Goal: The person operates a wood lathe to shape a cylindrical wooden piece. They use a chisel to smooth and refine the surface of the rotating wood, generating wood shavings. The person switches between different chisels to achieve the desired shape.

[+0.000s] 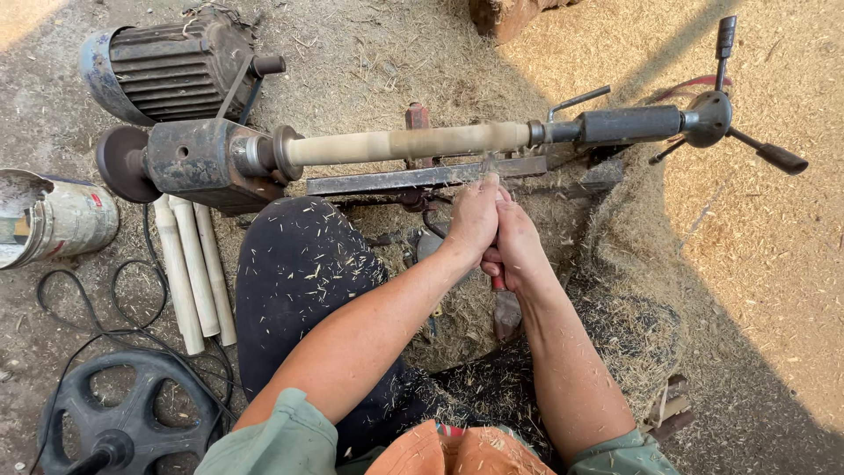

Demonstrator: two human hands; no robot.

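One low lathe (211,163) stretches across the upper half of the frame on ground thick with sawdust and shavings. Its dark headstock sits at left and its tailstock (633,125), with spoked crank handles, at upper right. Between them is a single pale wooden spindle (409,142), lying level and blurred along its length. Just under it runs one flat metal tool rest (422,177).

One ribbed electric motor (167,66) lies in the upper left corner. One black spoked wheel (123,418) is cut off by the lower left edge. One dented tin can (53,218) lies on its side at the left edge, partly out of frame. Three pale turned sticks (195,273) lie side by side below the headstock, their upper ends tucked under it. One black cable (97,321) loops across the ground beside them.

At centre, both of the person's hands are clenched together around one turning chisel (505,310). The left hand (473,220) wraps the front with its thumb up by the rest. The right hand (519,251) grips just behind. The blade tip is hard to make out where it meets the spindle above the rest, and only the reddish handle end shows below the right wrist. A dark trouser knee flecked with chips fills the lower middle.
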